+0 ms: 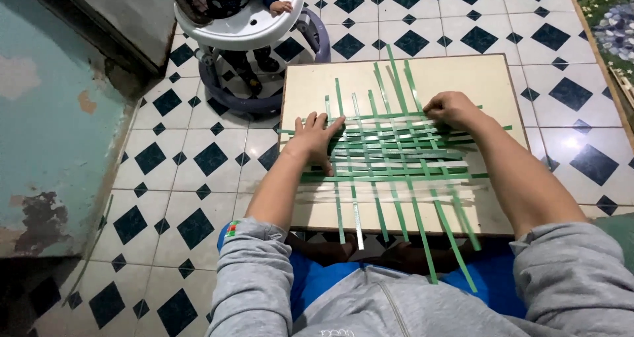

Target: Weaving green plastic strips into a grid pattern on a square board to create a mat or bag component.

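Green woven strips (389, 153) run lengthwise toward the person, left hand (316, 139) pressing flat, right hand (451, 108) pinching them.

A white baby walker (246, 28) with a purple base stands far left on the black-and-white tiled floor (191, 159); a teal wall (46, 112) runs left.

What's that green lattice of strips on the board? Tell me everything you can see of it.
The woven mat is a flat, unfinished lattice of thin green and whitish strips that look like plastic. It lies on a cream board, with loose ends sticking out beyond the near edge. The left hand presses flat on its left side; the right hand grips strips at its far right.
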